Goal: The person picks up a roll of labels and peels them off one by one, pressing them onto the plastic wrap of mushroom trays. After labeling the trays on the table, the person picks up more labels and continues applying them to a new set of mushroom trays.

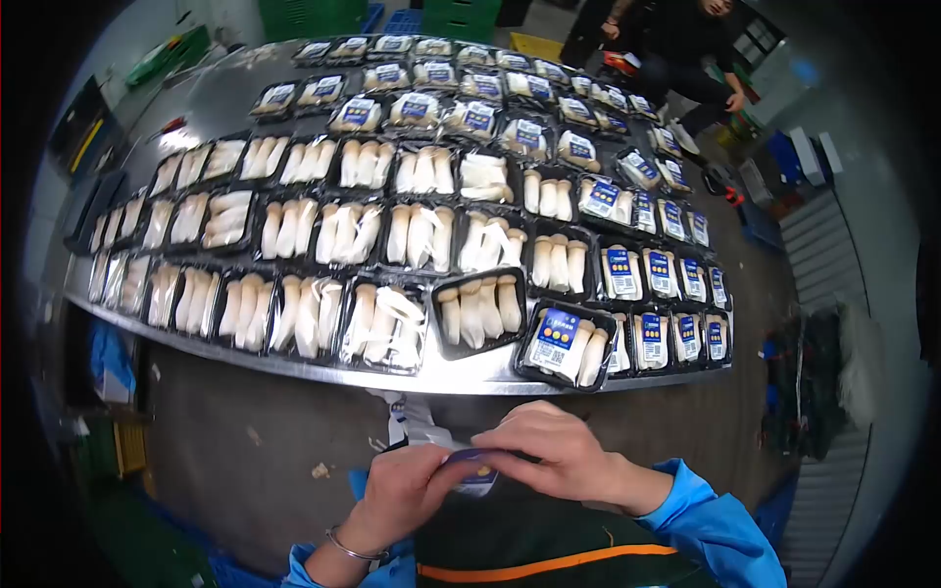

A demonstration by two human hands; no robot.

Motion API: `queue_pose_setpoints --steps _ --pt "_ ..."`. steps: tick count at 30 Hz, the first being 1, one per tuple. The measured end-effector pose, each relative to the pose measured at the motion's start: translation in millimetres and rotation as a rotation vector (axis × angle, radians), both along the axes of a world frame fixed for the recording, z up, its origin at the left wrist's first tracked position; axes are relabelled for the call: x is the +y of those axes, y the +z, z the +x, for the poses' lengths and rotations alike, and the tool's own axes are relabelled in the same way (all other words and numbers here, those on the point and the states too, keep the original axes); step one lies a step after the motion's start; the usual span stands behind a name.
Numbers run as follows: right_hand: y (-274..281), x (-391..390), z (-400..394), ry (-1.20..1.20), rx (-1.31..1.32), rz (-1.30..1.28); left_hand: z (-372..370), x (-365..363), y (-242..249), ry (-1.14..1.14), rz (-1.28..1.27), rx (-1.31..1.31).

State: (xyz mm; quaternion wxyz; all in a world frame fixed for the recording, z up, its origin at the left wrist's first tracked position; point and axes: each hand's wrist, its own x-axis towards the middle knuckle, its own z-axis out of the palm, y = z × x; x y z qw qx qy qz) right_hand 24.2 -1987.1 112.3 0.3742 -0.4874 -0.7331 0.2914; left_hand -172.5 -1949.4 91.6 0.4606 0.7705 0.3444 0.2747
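My left hand [400,487] and my right hand [554,453] are close together in front of the table edge. Both pinch a blue-and-white label [478,480], its face partly hidden by my fingers. From behind my left hand a pale label strip [420,421] extends up toward the table. Nearest on the table is a black tray of king oyster mushrooms [564,343] with a blue label, tilted at the edge. Beside it lies an unlabelled mushroom tray [480,312], askew and touching its neighbours.
Rows of film-wrapped mushroom trays [304,314] cover much of the metal table [461,380]. Labelled trays [652,338] stand along the right side, with more packs [470,118] at the back. Another person [686,49] is at the far right. Green crates [470,20] stand behind.
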Motion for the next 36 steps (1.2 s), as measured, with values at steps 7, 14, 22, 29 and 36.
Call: queue_pose_setpoints --steps 7,14,22,29,36 --pt "56 96 159 -0.526 -0.002 -0.125 7 15 -79 0.076 -0.991 -0.068" --pt "-169 196 268 -0.350 -0.293 -0.486 -4 56 -1 0.202 -0.884 -0.414" --pt "-146 157 223 -0.526 -0.627 -0.049 36 62 12 0.362 -0.777 -0.299" --pt "-23 167 138 0.062 0.412 -0.759 78 93 11 0.387 -0.734 -0.161" --pt "-5 206 175 0.267 -0.085 0.075 102 119 -12 0.035 -0.885 0.235"
